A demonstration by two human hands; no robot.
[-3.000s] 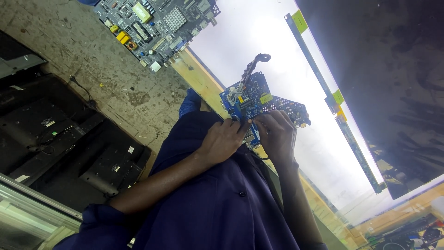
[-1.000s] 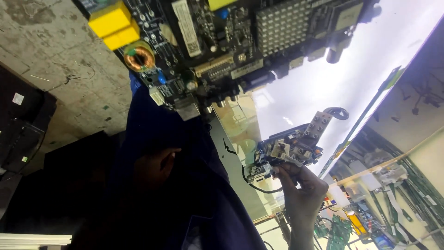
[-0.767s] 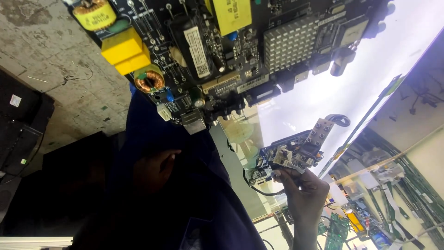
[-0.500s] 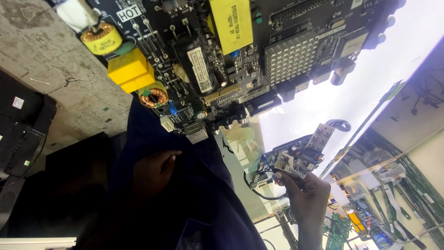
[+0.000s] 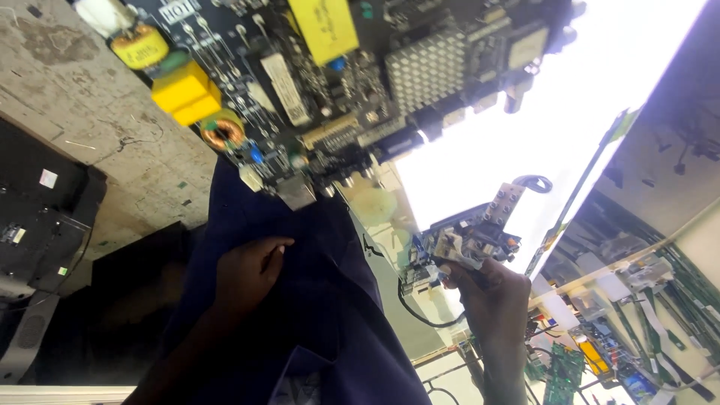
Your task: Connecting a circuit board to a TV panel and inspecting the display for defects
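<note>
Now right hand (image 5: 491, 289) gripping one small circuit board (image 5: 465, 244), holding it up against bright white panel (image 5: 525, 150), one black cable (image 5: 420, 311) dangling below. Left hand (image 5: 247, 270) resting loosely curled on dark blue cloth (image 5: 300, 315), holding nothing. One large circuit board (image 5: 337, 82) lying at concrete floor (image 5: 82, 127) edge, carrying two yellow blocks (image 5: 186, 91).

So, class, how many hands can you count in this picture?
2. The left hand rests on the dark blue cloth at lower centre; the right hand holds a small circuit board at lower right.

A small circuit board (image 5: 469, 244), crowded with components, is held up tilted; a black cable loops beneath it.
</note>
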